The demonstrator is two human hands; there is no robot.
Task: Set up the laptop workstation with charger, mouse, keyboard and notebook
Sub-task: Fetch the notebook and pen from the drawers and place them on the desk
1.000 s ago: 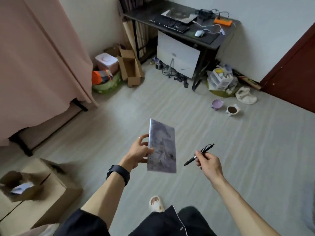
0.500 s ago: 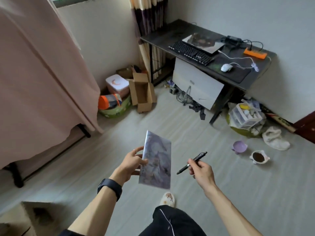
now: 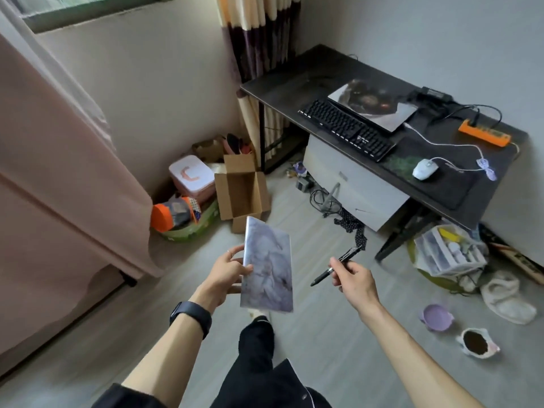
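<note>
My left hand (image 3: 225, 273) grips a thin notebook (image 3: 268, 267) with a grey marbled cover by its left edge, held upright over the floor. My right hand (image 3: 351, 278) pinches a black pen (image 3: 335, 266), its tip pointing down-left. Ahead on the right stands a dark desk (image 3: 282, 81). On it lie a closed laptop (image 3: 372, 103) with a picture on its lid, a black keyboard (image 3: 346, 128) in front of it, a white mouse (image 3: 424, 169) on a dark mat, a black charger brick (image 3: 435, 94) and an orange power strip (image 3: 484, 136).
A pink curtain (image 3: 59, 160) hangs at the left. On the floor lie an open cardboard box (image 3: 241, 191), a pink case (image 3: 192, 178), a green basket with clutter (image 3: 188, 222), cables (image 3: 326, 201) under the desk, a plastic organiser (image 3: 449, 254), a purple lid (image 3: 435, 316) and a cup (image 3: 477, 343).
The view has come closer to the desk and tilted up, so the desk looks larger. Both hands keep the same hold on notebook and pen.
</note>
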